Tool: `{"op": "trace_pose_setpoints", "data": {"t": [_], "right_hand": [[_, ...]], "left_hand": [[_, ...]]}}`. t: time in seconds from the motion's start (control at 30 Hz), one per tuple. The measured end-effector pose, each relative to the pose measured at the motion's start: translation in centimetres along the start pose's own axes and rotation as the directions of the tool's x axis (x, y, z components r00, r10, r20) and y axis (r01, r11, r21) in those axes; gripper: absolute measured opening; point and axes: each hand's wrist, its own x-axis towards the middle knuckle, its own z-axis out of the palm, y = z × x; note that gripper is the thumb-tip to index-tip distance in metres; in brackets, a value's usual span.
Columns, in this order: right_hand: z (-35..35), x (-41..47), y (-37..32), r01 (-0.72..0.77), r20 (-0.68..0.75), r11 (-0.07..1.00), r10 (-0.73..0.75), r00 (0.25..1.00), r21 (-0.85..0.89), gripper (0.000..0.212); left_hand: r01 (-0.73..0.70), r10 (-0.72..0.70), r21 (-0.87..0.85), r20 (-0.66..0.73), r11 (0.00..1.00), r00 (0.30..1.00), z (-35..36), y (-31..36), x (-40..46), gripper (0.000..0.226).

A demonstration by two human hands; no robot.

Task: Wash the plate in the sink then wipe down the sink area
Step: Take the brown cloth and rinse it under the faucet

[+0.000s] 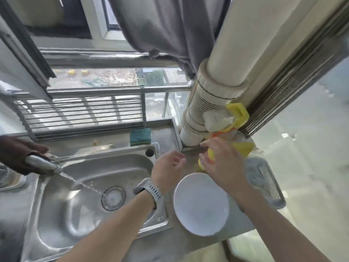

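Plate (201, 204) sat on the surface (170, 242) just right of the sink (90, 195), not in the basin yet, below and between your two hands. It's round, so no long axis to line up with; its near rim faced you. Your right hand (221, 167) was closer to it, just past its far rim, reaching toward the yellow bottle (210, 155) by the pipe (209, 103). Fingers were spread and slightly bent around the bottle; I can't tell if they actually touched or gripped it, too blurred. Your left hand (167, 170), watch (151, 190) on the wrist, hovered over the sink's right edge with fingers loosely curled, holding nothing. Both forearms stretched forward and slightly rightward. Water was running from the faucet (44, 165) into the basin toward the drain (113, 198). Sponge (140, 136) lay at the back ledge, well apart from both hands. Judging from this, washing hadn't started; soap grab looked like the step in hand.
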Motion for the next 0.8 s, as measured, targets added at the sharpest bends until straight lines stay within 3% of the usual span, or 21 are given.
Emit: {"op": "trace_pose_setpoints", "data": {"t": [0.1,0.17,0.23,0.33,0.47,0.53,0.63,0.7,0.8], "right_hand": [[-4.4,0.9,5.6,-0.142,-0.037,0.973,0.138,0.99,-0.18,0.032],[-5.0,1.5,9.5,-0.182,0.045,0.928,0.207,0.977,-0.324,0.042],[-4.5,1.7,12.1,-0.125,0.159,0.907,0.204,0.966,-0.403,0.051],[-3.8,2.2,13.3,-0.106,0.248,0.954,0.179,0.952,-0.281,0.067],[-3.9,2.3,13.4,-0.116,0.277,0.978,0.161,0.947,-0.172,0.056],[-4.2,1.5,12.4,-0.035,0.195,0.975,0.079,0.978,-0.219,0.047],[-4.9,-0.1,8.4,0.069,-0.047,0.966,-0.083,0.995,-0.247,0.037],[-4.4,-0.6,5.1,0.059,-0.124,0.97,-0.09,0.988,-0.235,0.032],[-1.7,0.4,0.5,-0.042,-0.133,0.98,0.016,0.991,-0.196,0.022]], "left_hand": [[-0.176,0.179,0.093,-0.024,0.98,0.984,3.7,6.1,1.0,0.023],[-0.267,0.271,0.146,-0.005,0.953,0.963,6.0,8.4,1.6,0.034],[-0.294,0.295,0.181,0.021,0.938,0.955,7.9,9.4,2.0,0.044],[-0.311,0.328,0.212,-0.05,0.927,0.943,9.5,9.4,2.5,0.039],[-0.297,0.319,0.142,-0.177,0.944,0.931,9.1,8.6,2.3,0.027],[-0.291,0.299,0.065,-0.223,0.954,0.928,7.8,7.9,1.6,0.024],[-0.306,0.286,-0.034,-0.27,0.951,0.919,4.8,6.6,0.0,0.026],[-0.315,0.272,-0.114,-0.289,0.942,0.918,2.8,5.7,-0.9,0.035],[-0.237,0.17,-0.219,-0.288,0.947,0.943,1.3,3.7,-0.9,0.045]]}}
